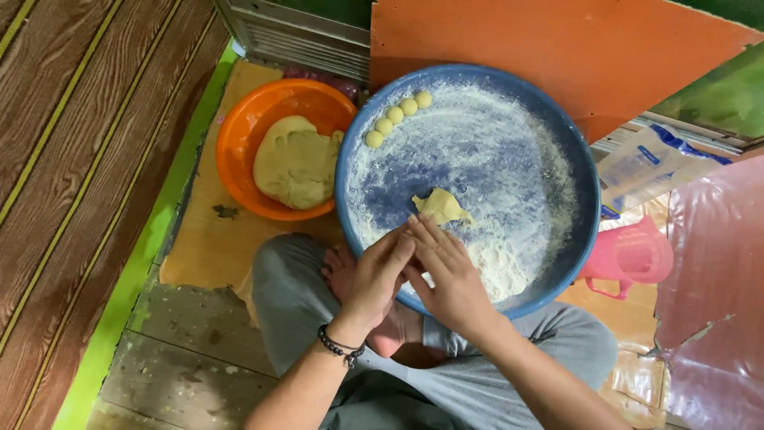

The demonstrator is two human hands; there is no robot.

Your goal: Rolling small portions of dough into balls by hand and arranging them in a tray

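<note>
**Hands meet over a floured tray**

Nearest, the person sits cross-legged in grey trousers, a bare foot [350,275] tucked under the wrists. The left hand [374,279], a dark bead bracelet [341,348] at its wrist, and the right hand [450,275] press palm to palm above the near rim of the blue tray [585,199]. The fingers lie flat and close together; whether anything sits between the palms cannot be told.

Just beyond the fingertips lies a torn dough scrap [442,207], pale yellow, ragged-edged and thin, resting on the flour. It looks soft, light and a little tacky: best pinched gently at its thicker middle, since the edges would likely stretch or tear. A flour heap [497,267] sits beside the right hand, loose and powdery.

Farther off, five small dough balls [395,115] line the tray's far rim, smooth and round, touching one another. Left of the tray, an orange bowl [247,135] holds a dough lump [296,163], dimpled and matte. A pink jug [633,255] lies to the right.
</note>
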